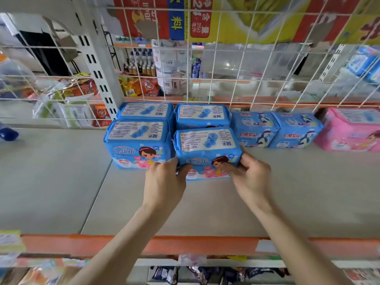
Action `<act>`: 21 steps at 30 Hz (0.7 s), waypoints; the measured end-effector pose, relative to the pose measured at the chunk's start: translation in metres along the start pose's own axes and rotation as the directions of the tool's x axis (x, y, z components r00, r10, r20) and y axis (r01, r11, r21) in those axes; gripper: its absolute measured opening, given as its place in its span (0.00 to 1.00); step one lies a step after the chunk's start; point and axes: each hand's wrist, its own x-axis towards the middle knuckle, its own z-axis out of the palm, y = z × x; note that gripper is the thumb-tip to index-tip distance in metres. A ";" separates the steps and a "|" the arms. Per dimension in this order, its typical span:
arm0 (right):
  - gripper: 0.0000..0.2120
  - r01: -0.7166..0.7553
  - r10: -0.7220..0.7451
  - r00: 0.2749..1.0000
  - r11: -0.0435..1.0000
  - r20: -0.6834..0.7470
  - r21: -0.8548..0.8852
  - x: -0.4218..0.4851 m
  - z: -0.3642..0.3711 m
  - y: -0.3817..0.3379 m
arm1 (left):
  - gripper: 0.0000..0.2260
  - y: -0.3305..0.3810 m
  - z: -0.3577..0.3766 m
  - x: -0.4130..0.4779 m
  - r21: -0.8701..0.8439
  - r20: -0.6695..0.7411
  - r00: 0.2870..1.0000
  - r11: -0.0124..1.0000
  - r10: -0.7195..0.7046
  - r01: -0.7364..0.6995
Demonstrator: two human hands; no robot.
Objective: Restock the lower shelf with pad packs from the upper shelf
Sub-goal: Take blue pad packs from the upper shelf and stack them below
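A blue pad pack (pixel 206 150) with a cartoon girl on its front stands on the grey shelf (pixel 298 192), at the front of a block of similar blue packs. My left hand (pixel 164 179) grips its left end and my right hand (pixel 249 174) grips its right end. Another blue pack (pixel 138 144) stands just to its left, and two more (pixel 202 115) are behind them against the wire grid.
Two darker blue packs (pixel 275 129) and a pink pack (pixel 349 129) stand to the right. A white wire grid (pixel 236 79) backs the shelf. An orange price rail (pixel 185 244) edges the front; dark packets (pixel 197 274) lie on the shelf below.
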 end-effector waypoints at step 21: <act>0.16 -0.021 0.016 1.000 0.982 -0.026 -0.190 0.011 0.027 0.006 | 0.09 -0.009 0.005 0.030 0.002 0.222 0.944 0.968 -0.245 0.251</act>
